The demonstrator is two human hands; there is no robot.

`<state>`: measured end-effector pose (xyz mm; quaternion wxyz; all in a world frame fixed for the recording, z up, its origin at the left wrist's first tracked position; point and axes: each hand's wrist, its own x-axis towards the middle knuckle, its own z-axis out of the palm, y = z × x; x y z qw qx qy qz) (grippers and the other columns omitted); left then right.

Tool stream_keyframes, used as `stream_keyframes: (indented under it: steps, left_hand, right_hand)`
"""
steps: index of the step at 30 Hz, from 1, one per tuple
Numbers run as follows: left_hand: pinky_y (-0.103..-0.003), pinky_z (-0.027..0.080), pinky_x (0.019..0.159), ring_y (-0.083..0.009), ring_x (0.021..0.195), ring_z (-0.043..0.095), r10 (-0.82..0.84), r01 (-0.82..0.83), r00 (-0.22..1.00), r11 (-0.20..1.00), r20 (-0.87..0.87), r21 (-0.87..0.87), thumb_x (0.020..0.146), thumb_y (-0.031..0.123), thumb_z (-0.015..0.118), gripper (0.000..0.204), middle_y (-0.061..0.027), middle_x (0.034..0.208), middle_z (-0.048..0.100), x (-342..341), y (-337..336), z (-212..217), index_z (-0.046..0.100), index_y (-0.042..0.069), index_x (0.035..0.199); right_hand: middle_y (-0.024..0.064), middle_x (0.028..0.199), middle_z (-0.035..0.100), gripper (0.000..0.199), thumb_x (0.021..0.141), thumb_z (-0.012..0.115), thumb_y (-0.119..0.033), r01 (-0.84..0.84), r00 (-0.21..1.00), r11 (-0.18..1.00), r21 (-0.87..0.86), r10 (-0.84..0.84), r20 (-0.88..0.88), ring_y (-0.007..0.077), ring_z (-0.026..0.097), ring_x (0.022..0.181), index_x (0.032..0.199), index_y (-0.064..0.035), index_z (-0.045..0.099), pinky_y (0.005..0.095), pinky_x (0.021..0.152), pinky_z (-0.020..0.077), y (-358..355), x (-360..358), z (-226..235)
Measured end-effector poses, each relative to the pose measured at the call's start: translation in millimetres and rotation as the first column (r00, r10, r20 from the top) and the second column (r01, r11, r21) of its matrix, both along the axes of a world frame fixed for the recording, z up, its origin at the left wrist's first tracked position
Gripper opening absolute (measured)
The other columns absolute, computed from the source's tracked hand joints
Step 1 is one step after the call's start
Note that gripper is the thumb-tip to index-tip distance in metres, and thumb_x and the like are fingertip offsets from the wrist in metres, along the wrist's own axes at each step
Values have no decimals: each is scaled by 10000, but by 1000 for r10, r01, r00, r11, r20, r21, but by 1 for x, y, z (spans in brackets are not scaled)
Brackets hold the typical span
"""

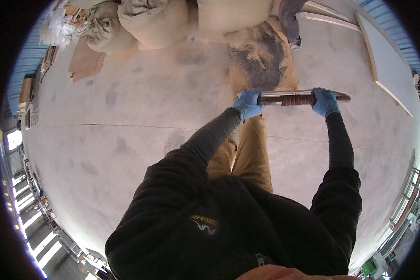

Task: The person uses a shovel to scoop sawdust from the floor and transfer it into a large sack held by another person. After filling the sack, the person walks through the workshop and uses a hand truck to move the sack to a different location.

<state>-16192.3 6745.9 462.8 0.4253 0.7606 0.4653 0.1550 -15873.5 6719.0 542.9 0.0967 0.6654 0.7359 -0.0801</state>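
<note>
Gry flr (112,163) | wrapped bar (297,100) spans L fingers (255,98) to R fingers (318,99) | both clamped on

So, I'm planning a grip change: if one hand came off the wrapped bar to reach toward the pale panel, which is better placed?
Probably the right hand: it grips the wrapped bar on the side nearer the pale panel, while the left hand grips it farther away.

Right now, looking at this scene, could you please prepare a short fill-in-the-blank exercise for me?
1. The gloves on the left hand and right hand are coloured ____.
2. Both hands grip one bar, whose wrapped part lies closest to the ____ hand.
3. The sacks stand near the picture's ____ edge.

Missing words: blue; right; top.
</note>
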Motion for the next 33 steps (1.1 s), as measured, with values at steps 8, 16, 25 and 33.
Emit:
stream_keyframes:
  steps: [8, 16, 25, 33]
  left_hand:
    - [-463, 489, 656, -387, 764, 650, -98, 87, 987, 992, 129, 87, 767, 240, 698, 202, -207, 758, 638, -49, 5, 53, 619, 54, 773]
    - [-463, 485, 673, -395, 778, 642, 46, -43, 998, 997, 44, -71, 779, 265, 690, 211, -213, 775, 638, -23, -28, 130, 653, 59, 808]
    - [-422, 510, 672, -388, 783, 659, 188, -182, 980, 980, 71, -77, 798, 241, 687, 171, -192, 787, 662, -38, -66, 212, 669, 76, 838]
    - [-446, 518, 696, -389, 809, 663, 81, -66, 989, 990, 123, -127, 808, 258, 683, 222, -203, 818, 672, -18, -88, 284, 663, 70, 925]
  right_hand:
    - [149, 858, 674, 175, 681, 688, -179, -36, 997, 990, -134, 44, 60, 354, 659, 840, 827, -101, 634, 457, 755, 513, 12, -11, 41]
    - [145, 851, 674, 150, 674, 684, -179, -125, 991, 992, -11, 124, -49, 343, 662, 852, 798, -103, 647, 454, 761, 514, 23, -16, 125]
    - [128, 842, 673, 118, 674, 659, -168, -166, 984, 986, 31, 167, -57, 331, 663, 847, 777, -112, 652, 446, 775, 502, -3, -27, 206]
    - [96, 854, 666, 128, 656, 676, -175, -132, 987, 991, 19, 130, 92, 273, 633, 916, 777, -137, 665, 412, 938, 404, -10, -35, 281]
